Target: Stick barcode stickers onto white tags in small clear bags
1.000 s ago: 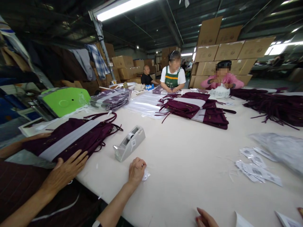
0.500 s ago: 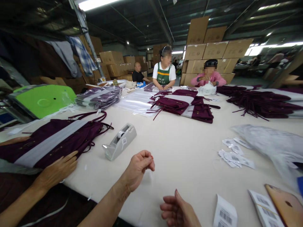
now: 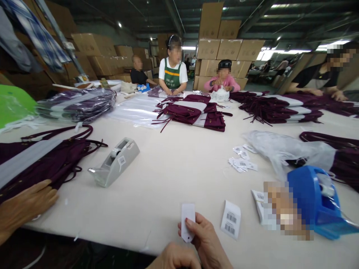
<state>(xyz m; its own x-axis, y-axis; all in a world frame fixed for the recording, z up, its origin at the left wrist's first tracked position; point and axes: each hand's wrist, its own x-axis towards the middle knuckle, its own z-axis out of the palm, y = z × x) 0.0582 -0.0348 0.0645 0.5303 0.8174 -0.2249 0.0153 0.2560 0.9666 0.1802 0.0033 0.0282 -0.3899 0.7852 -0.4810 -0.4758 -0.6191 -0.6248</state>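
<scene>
Near the bottom edge, my right hand (image 3: 206, 236) pinches a white hang tag (image 3: 187, 218) between thumb and fingers. The tag stands nearly upright, its small hole at the lower end. Just left of it, my left hand (image 3: 174, 257) is curled closed, cut off by the frame; what its fingers hold, if anything, is hidden. A sheet of barcode labels (image 3: 231, 220) lies right of the tag. Farther off is a loose pile of barcode tags (image 3: 241, 163).
A grey tape dispenser (image 3: 120, 162) stands left, a blue tape dispenser (image 3: 304, 201) right. A co-worker's hand (image 3: 30, 200) rests on a purple bag (image 3: 70, 147). Purple bags (image 3: 193, 112) lie stacked across the table (image 3: 168, 168). Several people work around it.
The view has swung right. My right hand, open and without anything before, now holds the tag. My left hand has dropped from above the table to the bottom edge, beside the right.
</scene>
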